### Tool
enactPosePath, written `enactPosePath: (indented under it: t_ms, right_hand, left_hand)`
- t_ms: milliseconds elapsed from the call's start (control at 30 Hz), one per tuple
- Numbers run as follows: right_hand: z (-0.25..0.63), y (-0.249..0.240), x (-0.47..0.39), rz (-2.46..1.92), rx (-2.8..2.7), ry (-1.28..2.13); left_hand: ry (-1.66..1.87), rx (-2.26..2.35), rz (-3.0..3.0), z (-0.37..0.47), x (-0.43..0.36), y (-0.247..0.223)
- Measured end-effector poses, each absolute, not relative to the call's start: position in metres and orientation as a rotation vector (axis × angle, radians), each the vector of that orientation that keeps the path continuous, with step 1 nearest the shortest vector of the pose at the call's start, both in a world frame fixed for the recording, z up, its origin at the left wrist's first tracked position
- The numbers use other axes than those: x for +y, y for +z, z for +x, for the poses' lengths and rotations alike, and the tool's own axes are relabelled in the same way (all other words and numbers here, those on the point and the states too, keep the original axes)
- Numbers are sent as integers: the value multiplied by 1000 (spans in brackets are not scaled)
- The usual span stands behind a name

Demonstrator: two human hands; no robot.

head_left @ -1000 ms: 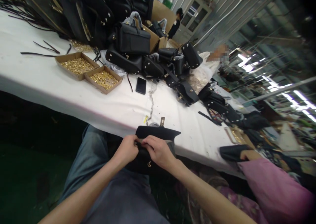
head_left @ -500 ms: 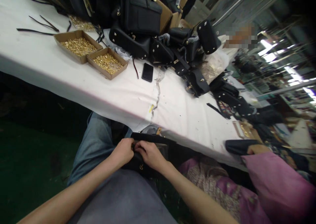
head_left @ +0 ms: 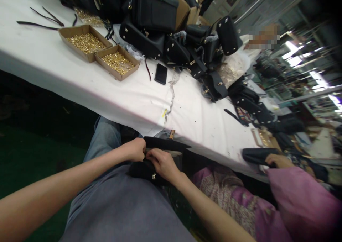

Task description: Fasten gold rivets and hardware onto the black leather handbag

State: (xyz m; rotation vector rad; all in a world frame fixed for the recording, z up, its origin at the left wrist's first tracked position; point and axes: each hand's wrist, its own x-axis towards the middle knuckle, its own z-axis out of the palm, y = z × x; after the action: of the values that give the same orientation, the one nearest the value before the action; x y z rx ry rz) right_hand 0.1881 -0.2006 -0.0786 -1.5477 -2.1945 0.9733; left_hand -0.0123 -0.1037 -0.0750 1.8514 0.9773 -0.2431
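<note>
Pinching the bag (head_left: 140,171) at lower centre, closed fingers of left hand (head_left: 136,150) and right hand (head_left: 163,163) near its opening, exact part hidden; probably needed steady, even tension.

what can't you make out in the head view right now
- Whatever the fingertips of the left hand and right hand pinch: hidden by the fingers, head view
- Inside of the black bag in the lap: covered by the hands and too dark
- Single gold pieces in the cardboard boxes: too small
- Top of the upright black bag: cut off by the upper edge
</note>
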Motion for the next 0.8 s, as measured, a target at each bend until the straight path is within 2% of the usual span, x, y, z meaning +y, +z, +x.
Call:
enactPosePath:
  t_ms: [567,800]
  right_hand:
    - [186,-92,-205,-1482,-2479,592]
    - [176,-83,-203,-1477,-2483,675]
  left_hand:
    - [22,1013,1728,-25,-113,-112]
    - [89,1037,1657,-26,-119,-123]
